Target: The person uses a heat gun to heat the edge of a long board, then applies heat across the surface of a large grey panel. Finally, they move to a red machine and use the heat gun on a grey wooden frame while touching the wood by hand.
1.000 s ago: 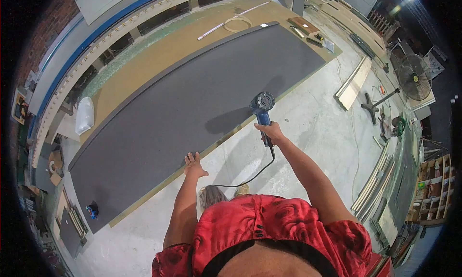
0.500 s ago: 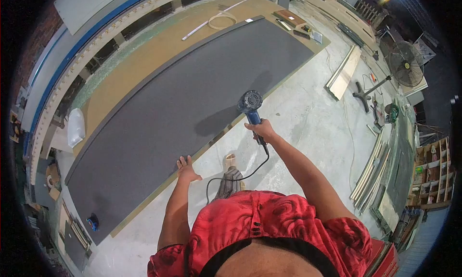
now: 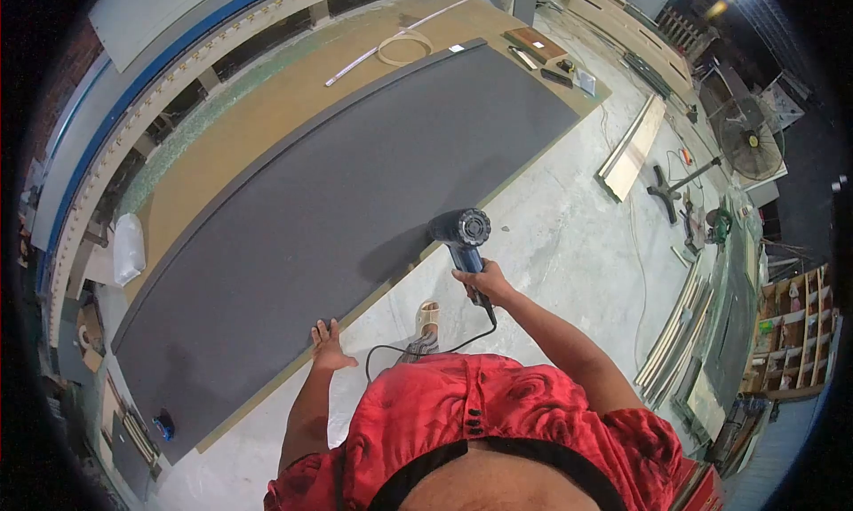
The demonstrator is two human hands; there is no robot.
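Note:
My right hand (image 3: 484, 283) is wrapped round the handle of a dark blue heat gun (image 3: 464, 235). Its nozzle points left over the near edge of a long grey panel (image 3: 338, 182), and a black cord (image 3: 462, 340) trails from the handle toward my waist. Fingers apart, my left hand (image 3: 329, 344) rests at the panel's near edge, to the left of the heat gun. A small blue tool (image 3: 163, 425) sits on the panel's left end. The panel lies on a larger tan board (image 3: 213, 169).
Behind the panel are a tape roll ring (image 3: 404, 49), a white strip (image 3: 391, 44) and a plastic bag (image 3: 130, 249). A brown box (image 3: 535, 43) stands at the far right corner. On the floor to the right are boards (image 3: 633, 147), a standing fan (image 3: 751, 142) and stacked strips (image 3: 680, 333).
The heat gun in my right hand has come lower and turned, its nozzle now pointing left. My left hand has shifted slightly left and down along the panel edge.

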